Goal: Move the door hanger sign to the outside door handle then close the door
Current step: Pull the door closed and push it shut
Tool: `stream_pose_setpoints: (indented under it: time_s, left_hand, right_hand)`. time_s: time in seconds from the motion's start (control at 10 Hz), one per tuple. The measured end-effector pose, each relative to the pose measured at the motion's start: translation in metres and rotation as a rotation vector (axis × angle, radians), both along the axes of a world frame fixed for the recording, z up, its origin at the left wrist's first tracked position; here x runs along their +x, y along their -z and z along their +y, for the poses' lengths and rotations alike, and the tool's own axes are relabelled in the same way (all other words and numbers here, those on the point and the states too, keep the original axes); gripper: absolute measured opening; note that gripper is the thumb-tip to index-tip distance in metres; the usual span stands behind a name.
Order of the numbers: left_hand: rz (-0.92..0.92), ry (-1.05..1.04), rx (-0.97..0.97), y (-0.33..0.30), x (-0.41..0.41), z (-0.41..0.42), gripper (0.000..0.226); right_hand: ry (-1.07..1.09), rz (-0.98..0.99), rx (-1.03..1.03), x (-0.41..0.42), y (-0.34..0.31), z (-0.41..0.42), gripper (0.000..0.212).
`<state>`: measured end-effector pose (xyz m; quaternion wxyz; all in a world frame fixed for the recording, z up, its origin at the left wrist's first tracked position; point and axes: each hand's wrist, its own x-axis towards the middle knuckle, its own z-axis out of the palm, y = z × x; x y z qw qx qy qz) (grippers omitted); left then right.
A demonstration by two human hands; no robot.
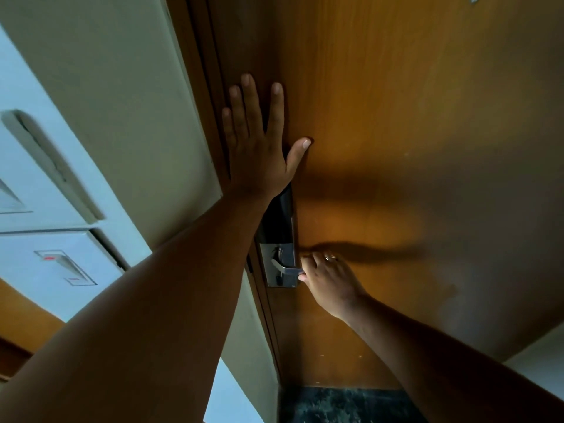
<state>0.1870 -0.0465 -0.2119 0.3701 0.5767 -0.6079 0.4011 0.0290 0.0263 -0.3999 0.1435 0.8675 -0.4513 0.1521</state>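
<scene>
A brown wooden door (pixel 396 123) fills the view and sits against its frame (pixel 201 87) on the left. My left hand (pixel 259 141) lies flat with fingers spread on the door's edge, just above the dark lock panel (pixel 279 221). Lower down, my right hand (pixel 328 279) is closed around the silver lever handle (pixel 285 268), which juts from a metal plate (pixel 271 254). A ring shows on that hand. No door hanger sign is visible in this view.
A pale wall (pixel 122 87) runs left of the frame, with white switch plates (pixel 65 267) further left. Dark marbled floor (pixel 345 404) shows at the door's foot. My two forearms cross the lower half of the view.
</scene>
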Motion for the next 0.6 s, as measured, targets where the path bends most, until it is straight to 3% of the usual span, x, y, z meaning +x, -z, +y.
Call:
stream_pose_setpoints:
  time_s: [0.1, 0.2, 0.4, 0.6]
  left_hand:
    - [0.015, -0.007, 0.065, 0.000, 0.000, 0.003, 0.085]
    - [-0.015, -0.002, 0.173, -0.005, 0.001, 0.020, 0.087]
    - [0.001, 0.008, 0.346, -0.028, -0.002, 0.065, 0.088]
    - [-0.020, -0.002, 0.228, -0.130, -0.024, 0.082, 0.082]
  right_hand:
    - [-0.011, 0.094, 0.030, -0.003, -0.016, -0.002, 0.036]
    - [0.045, 0.057, 0.016, -0.012, -0.050, 0.006, 0.044]
    - [0.117, -0.081, -0.327, -0.042, -0.176, 0.001, 0.063]
    - [0.308, -0.165, -0.609, -0.053, -0.321, 0.000, 0.088]
